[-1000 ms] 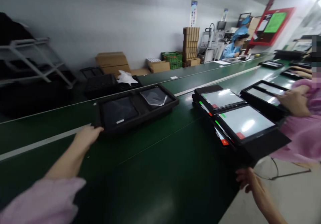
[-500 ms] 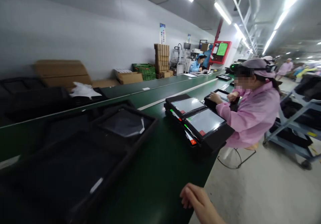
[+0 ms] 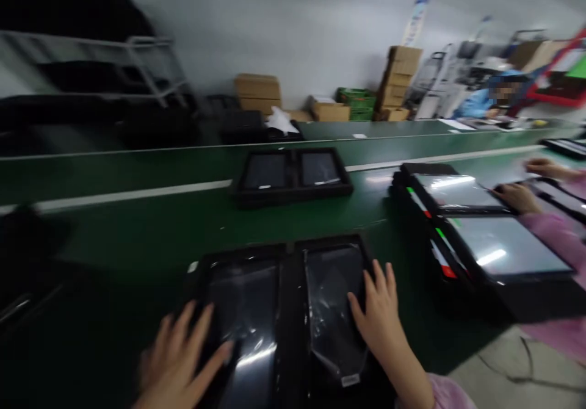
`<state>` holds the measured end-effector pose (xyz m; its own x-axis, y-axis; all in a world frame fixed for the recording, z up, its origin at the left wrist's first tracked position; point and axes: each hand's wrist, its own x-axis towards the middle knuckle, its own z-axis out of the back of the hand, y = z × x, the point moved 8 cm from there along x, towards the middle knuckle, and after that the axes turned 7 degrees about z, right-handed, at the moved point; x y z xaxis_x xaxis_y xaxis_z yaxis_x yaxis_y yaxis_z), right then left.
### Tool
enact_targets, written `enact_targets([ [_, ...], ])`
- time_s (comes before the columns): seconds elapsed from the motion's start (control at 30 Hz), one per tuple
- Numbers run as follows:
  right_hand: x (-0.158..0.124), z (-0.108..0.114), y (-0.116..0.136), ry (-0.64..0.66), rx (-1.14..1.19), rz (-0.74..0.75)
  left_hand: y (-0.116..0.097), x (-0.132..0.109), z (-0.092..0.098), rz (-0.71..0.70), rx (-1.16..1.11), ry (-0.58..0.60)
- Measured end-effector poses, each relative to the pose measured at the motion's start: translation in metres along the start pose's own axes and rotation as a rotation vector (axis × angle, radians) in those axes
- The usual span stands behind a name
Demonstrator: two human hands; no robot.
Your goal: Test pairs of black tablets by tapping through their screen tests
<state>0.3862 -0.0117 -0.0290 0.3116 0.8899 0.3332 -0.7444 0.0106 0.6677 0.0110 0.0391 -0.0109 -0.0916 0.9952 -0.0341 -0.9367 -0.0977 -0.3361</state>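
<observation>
A black tray (image 3: 286,311) lies close to me on the green belt, holding two dark screens wrapped in glossy plastic film. My left hand (image 3: 180,360) rests on its left screen (image 3: 245,311), fingers spread. My right hand (image 3: 378,311) lies on the right screen (image 3: 332,305), fingers apart. Farther along the belt is a second black tray (image 3: 290,177) with two dark screens. At right, lit screens in black trays (image 3: 503,250) are stacked, and a co-worker's hands (image 3: 517,198) are near them.
A green belt bench (image 3: 137,232) with a white stripe runs across the view. Behind it stand cardboard boxes (image 3: 256,91), a green crate (image 3: 357,104) and a seated co-worker in blue (image 3: 485,104). A metal rack (image 3: 91,61) with black items stands at left.
The view has swung down and to the left. Both my hands now lie on the near tray. Earlier only one hand touched a tray's edge.
</observation>
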Motion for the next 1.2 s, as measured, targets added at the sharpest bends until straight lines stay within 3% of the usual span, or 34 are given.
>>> enact_targets([
  [0.1, 0.006, -0.002, -0.017, -0.071, -0.088, 0.033, -0.041, 0.015, -0.040, -0.167, 0.096, 0.201],
  [0.13, 0.009, -0.001, -0.021, -0.086, -0.113, 0.046, -0.059, 0.024, -0.048, -0.221, 0.103, 0.215],
  [0.2, 0.016, 0.001, -0.025, -0.101, -0.158, 0.071, -0.087, 0.041, -0.055, -0.267, 0.106, 0.177],
  [0.27, 0.022, 0.000, -0.024, -0.101, -0.195, 0.096, -0.098, 0.052, -0.054, -0.255, 0.090, 0.110],
  [0.47, 0.033, -0.016, -0.011, -0.047, -0.280, 0.179, -0.083, 0.067, -0.038, -0.214, 0.006, -0.025],
  [0.7, 0.043, -0.016, -0.007, -0.022, -0.375, 0.213, -0.091, 0.092, -0.040, -0.245, -0.040, -0.018],
  [1.2, 0.057, -0.020, -0.003, 0.068, -0.422, 0.076, -0.103, 0.094, -0.033, -0.215, 0.016, -0.148],
])
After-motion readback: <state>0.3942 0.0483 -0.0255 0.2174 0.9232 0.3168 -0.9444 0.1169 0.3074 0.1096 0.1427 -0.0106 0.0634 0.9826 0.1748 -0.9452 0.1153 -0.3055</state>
